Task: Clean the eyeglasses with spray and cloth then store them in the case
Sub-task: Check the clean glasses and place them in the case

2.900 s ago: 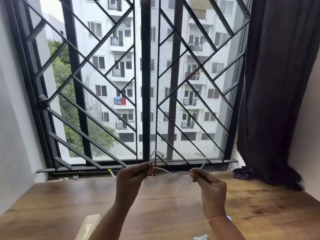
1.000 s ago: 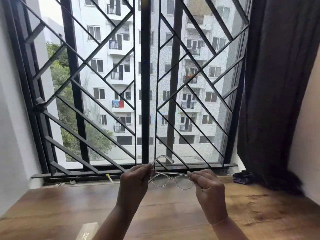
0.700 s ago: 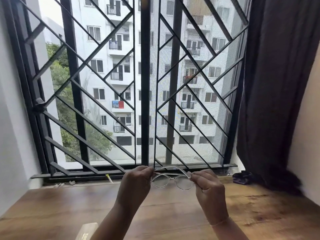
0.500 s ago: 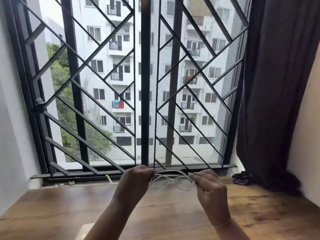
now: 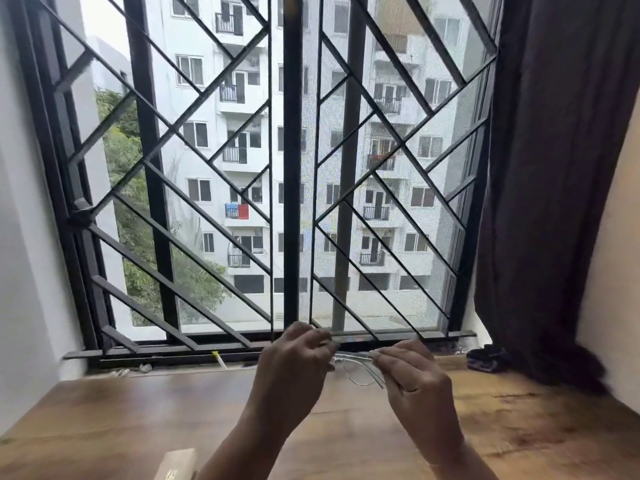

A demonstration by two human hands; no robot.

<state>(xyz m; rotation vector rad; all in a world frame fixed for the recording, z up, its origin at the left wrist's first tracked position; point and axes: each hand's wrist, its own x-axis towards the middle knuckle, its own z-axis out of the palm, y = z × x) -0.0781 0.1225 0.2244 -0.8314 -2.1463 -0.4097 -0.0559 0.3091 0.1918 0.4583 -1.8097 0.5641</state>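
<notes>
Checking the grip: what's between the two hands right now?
Head view: only the glasses, spanning from left hand to right hand, above the table.

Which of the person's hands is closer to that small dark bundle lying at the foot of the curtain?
Right. The right hand is nearer the dark bundle, which lies on the wooden table farther out on that side. The left hand sits beyond the eyeglasses, farther away.

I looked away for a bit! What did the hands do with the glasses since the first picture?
Both side arms of the eyeglasses, sticking out open at first, have been folded in against the lenses, and the frame has tipped flatter. The left hand and right hand held on throughout, now closer together. The wooden table, curtain and window grille look the same.
</notes>
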